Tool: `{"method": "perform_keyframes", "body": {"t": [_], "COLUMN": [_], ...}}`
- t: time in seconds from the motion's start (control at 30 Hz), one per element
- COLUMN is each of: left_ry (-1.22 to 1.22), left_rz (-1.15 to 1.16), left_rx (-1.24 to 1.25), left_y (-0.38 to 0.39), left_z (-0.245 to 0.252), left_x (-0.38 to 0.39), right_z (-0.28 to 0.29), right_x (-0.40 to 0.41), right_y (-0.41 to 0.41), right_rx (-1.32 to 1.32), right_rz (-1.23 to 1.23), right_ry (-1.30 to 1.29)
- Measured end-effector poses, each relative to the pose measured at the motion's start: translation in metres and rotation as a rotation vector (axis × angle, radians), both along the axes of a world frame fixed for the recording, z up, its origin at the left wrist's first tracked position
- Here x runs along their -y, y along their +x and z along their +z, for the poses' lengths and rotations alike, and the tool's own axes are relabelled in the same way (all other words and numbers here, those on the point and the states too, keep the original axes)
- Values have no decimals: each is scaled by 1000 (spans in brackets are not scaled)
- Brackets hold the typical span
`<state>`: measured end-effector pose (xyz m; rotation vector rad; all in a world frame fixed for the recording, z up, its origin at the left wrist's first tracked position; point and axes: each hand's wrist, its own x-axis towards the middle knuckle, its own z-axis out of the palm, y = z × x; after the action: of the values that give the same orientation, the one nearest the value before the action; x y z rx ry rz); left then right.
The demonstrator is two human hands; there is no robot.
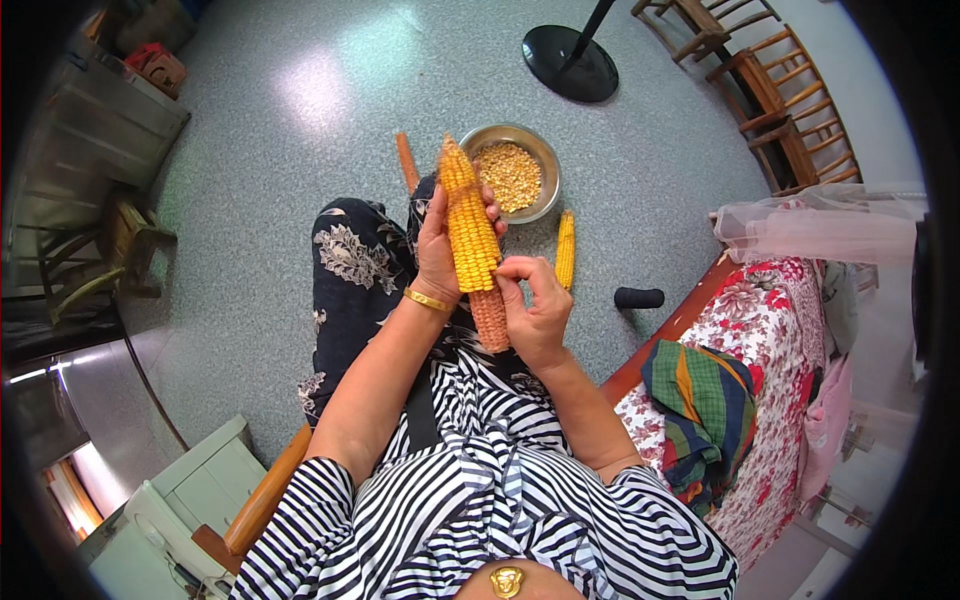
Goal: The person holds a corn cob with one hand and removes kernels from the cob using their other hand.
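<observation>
An ear of corn (471,232) lies slanted in my left hand (437,251), whose fingers wrap around its back. Yellow kernels cover its upper part, and the end towards me is bare reddish cob (490,321). The thumb and index finger of my right hand (540,304) are pinched against the lower right edge of the kernels. Beyond the ear, a metal bowl (553,176) on the floor holds loose kernels (510,176). Another ear of corn (565,251) with its kernels lies right of my hands. A bare corn cob (406,159) is on the floor left of the bowl.
A round black stand base (570,64) is on the floor ahead. Wooden chairs (787,142) line the upper right. At right is a bed with a floral cover (765,322) and a plaid cloth (701,412). A black padded handle (639,298) stands near its wooden edge.
</observation>
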<state>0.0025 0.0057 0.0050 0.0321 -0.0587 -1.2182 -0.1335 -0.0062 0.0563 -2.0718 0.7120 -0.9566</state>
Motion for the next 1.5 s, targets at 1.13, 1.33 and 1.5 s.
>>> {"method": "perform_keyframes", "body": {"t": [1.13, 1.33, 1.5], "left_ry": [-17, -29, -24], "left_rz": [5, -5, 4], "left_rx": [-71, -94, -69], "left_y": [1, 1, 0], "left_z": [2, 2, 1], "left_x": [-1, -1, 0], "right_z": [6, 2, 5], "right_x": [15, 16, 15], "right_y": [-6, -8, -6], "right_rx": [-32, -62, -35], "right_rz": [175, 204, 187], "right_ry": [-251, -371, -374]}}
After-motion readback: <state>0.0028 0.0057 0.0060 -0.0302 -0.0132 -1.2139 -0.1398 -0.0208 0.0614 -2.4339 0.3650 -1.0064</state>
